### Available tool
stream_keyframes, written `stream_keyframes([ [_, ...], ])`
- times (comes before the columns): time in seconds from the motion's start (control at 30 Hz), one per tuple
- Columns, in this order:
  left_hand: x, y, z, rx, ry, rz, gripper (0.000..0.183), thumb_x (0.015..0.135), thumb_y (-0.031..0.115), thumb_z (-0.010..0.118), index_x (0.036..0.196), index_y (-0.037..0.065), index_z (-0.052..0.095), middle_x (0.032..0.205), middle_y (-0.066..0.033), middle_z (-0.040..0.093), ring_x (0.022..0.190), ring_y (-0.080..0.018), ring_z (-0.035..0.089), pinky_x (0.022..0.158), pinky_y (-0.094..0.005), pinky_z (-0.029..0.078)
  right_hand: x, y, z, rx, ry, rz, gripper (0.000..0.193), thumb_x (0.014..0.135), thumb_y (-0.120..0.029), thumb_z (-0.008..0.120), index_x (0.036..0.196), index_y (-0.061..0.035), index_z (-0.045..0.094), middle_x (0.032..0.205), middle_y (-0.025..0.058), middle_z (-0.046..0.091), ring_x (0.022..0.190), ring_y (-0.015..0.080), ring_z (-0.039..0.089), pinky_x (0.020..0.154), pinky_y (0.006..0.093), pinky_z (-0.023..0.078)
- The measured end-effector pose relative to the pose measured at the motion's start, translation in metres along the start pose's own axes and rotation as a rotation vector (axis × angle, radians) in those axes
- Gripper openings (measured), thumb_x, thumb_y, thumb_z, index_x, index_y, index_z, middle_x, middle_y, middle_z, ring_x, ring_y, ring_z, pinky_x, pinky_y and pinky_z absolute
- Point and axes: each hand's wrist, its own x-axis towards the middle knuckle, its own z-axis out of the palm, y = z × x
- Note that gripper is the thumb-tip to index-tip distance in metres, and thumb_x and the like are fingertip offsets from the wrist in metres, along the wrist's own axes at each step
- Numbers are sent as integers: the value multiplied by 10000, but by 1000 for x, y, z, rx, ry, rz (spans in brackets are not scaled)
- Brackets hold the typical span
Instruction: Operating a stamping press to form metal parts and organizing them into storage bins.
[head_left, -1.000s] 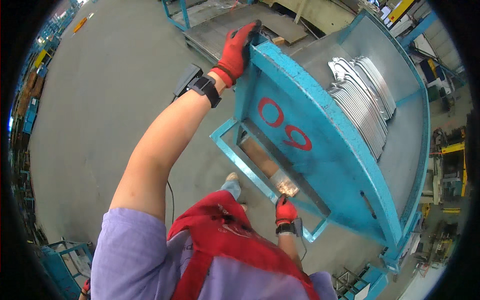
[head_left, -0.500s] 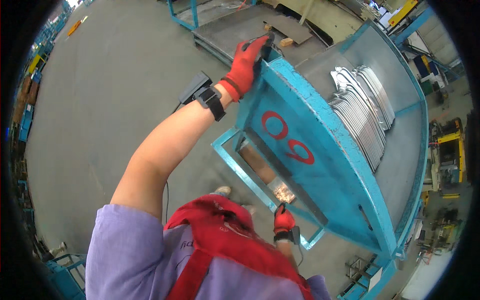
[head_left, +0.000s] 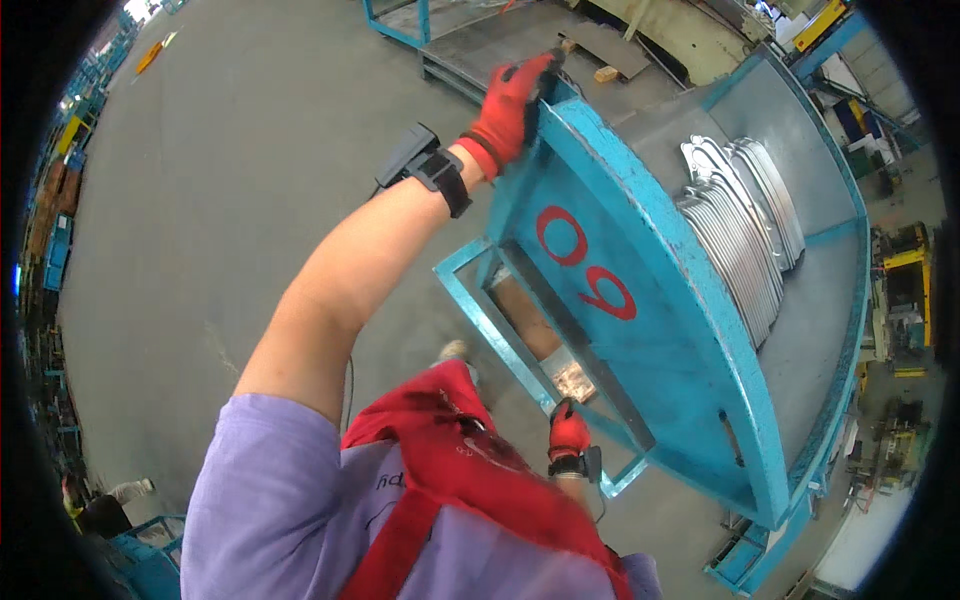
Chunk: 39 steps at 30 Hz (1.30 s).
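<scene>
A blue metal cart (head_left: 650, 225) stands in front of me to the right, with red painted markings on its near side. Stacked flat metal parts (head_left: 735, 240), silver and curved, lean together inside it. My left hand (head_left: 510, 108), in a red and black glove, is closed over the cart's far left upper corner; its fingertips are partly hidden. Lower down, my right hand (head_left: 568, 430), gloved the same way, is wrapped round the blue bar handle (head_left: 495, 330) that juts from the cart's near side. Both wrists carry black strapped devices.
Beyond the cart lies a low metal platform (head_left: 480, 55) with wood blocks and a plate on it. Grey floor (head_left: 210, 230) stretches to the left. Machinery with yellow parts (head_left: 910, 270) stands at the right, and blue equipment (head_left: 150, 555) at the lower left.
The cart has shifted slightly right in the picture, with my left hand still on its corner and my right on the handle. A person's shoe and dark clothing show more at the lower left.
</scene>
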Motion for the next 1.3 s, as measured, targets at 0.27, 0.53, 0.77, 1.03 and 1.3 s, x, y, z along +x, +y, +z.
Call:
stream_keyframes([
  [0.27,-19,62,25,381,178,314,299,782,116,497,1079,98,528,958,-148,536,875,-252,525,781,-329,415,2,39,16,83,-144,52,585,835,-502,275,802,-18,602,775,198,590,763,367,559,651,451,413],
  [0.53,-74,185,75,-88,248,-146,280,777,286,531,829,17,586,735,-186,568,698,-300,554,653,-336,430,9,129,9,95,-29,-57,558,851,-451,277,764,-3,598,789,227,583,765,398,549,666,472,408],
  [0.77,-112,260,149,-54,236,-159,293,758,299,570,803,10,585,665,-147,569,627,-285,563,583,-321,436,15,206,-21,200,-89,-128,548,850,-456,320,720,9,580,647,169,578,608,294,557,568,395,404],
  [1.03,-197,367,252,-82,213,-34,590,589,469,679,943,17,545,838,-139,566,803,-274,559,714,-343,418,33,359,-31,563,-357,-63,492,848,-426,362,743,9,567,665,153,562,648,296,546,594,407,400],
  [1.3,-369,516,477,-144,-56,-177,728,510,457,731,1038,8,506,934,-123,555,865,-274,544,795,-352,399,-64,642,-311,228,213,-1096,305,837,-124,392,1087,31,471,1002,186,532,910,336,518,794,406,413],
])
